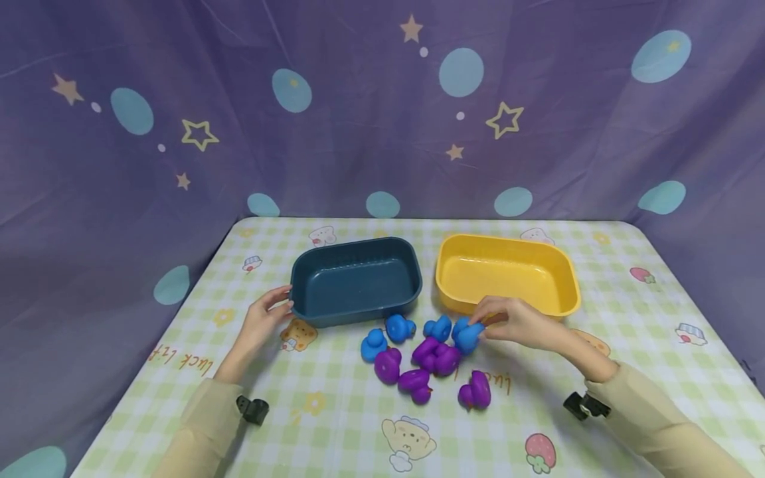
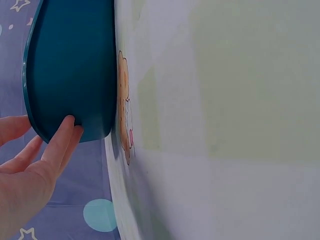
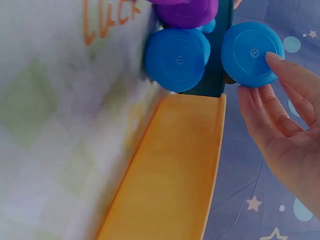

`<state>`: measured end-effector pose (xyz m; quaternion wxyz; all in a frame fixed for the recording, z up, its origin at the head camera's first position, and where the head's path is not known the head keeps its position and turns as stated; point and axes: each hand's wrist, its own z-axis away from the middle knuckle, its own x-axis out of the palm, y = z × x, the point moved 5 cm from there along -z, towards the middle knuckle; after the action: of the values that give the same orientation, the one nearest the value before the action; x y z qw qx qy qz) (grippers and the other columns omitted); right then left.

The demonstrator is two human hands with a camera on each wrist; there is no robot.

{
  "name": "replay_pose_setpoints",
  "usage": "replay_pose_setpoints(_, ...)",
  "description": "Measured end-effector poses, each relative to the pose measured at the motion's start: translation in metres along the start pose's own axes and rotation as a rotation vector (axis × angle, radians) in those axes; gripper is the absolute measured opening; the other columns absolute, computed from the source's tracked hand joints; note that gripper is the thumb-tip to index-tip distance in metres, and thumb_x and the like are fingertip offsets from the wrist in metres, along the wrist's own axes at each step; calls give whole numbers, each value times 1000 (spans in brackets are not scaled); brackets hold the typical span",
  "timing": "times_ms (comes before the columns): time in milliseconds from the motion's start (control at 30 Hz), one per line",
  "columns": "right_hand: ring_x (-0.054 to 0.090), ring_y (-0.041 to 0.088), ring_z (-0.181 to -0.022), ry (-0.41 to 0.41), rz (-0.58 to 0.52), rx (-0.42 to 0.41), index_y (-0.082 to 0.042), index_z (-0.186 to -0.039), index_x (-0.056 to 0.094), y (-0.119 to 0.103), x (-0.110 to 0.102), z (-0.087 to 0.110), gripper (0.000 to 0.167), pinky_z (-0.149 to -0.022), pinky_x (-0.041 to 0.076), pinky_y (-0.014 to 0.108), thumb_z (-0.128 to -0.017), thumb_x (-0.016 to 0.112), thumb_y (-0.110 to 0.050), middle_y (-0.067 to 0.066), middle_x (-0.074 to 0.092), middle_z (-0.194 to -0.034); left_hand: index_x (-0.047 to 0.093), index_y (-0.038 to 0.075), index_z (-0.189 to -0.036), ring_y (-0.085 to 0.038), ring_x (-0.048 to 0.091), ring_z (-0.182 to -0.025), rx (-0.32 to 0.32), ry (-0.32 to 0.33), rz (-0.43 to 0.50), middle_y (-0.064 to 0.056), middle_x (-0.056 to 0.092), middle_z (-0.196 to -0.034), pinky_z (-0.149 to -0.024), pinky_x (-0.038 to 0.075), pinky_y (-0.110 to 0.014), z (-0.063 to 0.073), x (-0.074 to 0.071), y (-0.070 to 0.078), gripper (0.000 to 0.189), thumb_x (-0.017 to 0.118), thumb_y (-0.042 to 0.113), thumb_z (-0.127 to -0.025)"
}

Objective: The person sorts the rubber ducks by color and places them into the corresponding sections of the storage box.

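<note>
My right hand [image 1: 518, 323] pinches a blue toy duck [image 3: 251, 54] between thumb and fingertips, in front of the yellow basin [image 1: 570, 307]. In the right wrist view the held duck shows its round underside and is raised off the table. Another blue duck [image 3: 176, 60] sits beside it on the table. My left hand [image 1: 263, 320] rests its extended fingertips against the left end of the dark teal basin [image 1: 352, 317]; in the left wrist view they touch its outer wall. More blue ducks [image 1: 399, 328] and several purple ducks [image 1: 388, 366] lie grouped in front of the basins.
The two basins stand side by side at the back of the table, with a narrow gap between them. A checked cloth [image 1: 335, 431] with cartoon prints covers the table. Behind it hangs a purple curtain [image 1: 358, 153]. One purple duck [image 1: 476, 390] lies apart, nearest the front.
</note>
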<state>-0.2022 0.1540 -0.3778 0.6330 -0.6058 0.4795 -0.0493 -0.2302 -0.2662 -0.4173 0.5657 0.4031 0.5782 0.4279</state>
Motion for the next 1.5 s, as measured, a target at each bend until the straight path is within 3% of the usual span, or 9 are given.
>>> replay_pose_setpoints(333,55,13,-90,45,-3,-28,-5,-95,64,-6,-3,-24,16,-79,51,32,-79,65,-6,5,60,-95,40,-5,-128,0,58,-85,-3,0,11,-26,43,-122,-82,49,-27,0,2,0,42,50,5,-88)
replay_pose_setpoints(567,54,14,-90,80,25,30,-10,-95,66,-9,-8,-46,16,-82,49,35,-79,64,-7,0,60,-95,40,-5,-128,-3,58,-88,-8,6,12,-26,43,-123,-80,49,-23,0,0,-1,42,50,5,-88)
replay_pose_setpoints(867,59,20,-88,77,5,65,0,-98,64,-7,-13,-77,21,-80,51,31,-78,65,-3,10,62,-96,40,-5,-128,0,57,-85,-13,3,21,-26,42,-124,-81,49,-26,0,0,-1,42,49,4,-88)
replay_pose_setpoints(1167,59,17,-85,78,38,-16,-1,-98,65,-2,-16,-105,20,-73,53,27,-79,65,-7,7,63,-95,41,-5,-127,-1,58,-85,-20,18,5,-26,43,-123,-79,50,-24,2,0,1,42,51,5,-88)
replay_pose_setpoints(1333,59,24,-88,83,81,47,1,-99,65,6,-16,-119,21,-73,52,30,-79,65,-5,12,64,-97,40,-4,-129,-2,58,-87,-28,15,2,-25,42,-124,-80,49,-23,1,0,-1,43,50,6,-88)
replay_pose_setpoints(1500,58,26,-91,93,93,106,2,-100,64,14,-16,-132,23,-76,51,30,-79,65,-5,14,63,-99,41,-5,-127,-5,58,-89,5,19,16,-26,43,-123,-79,50,-24,2,-1,-2,44,52,8,-87)
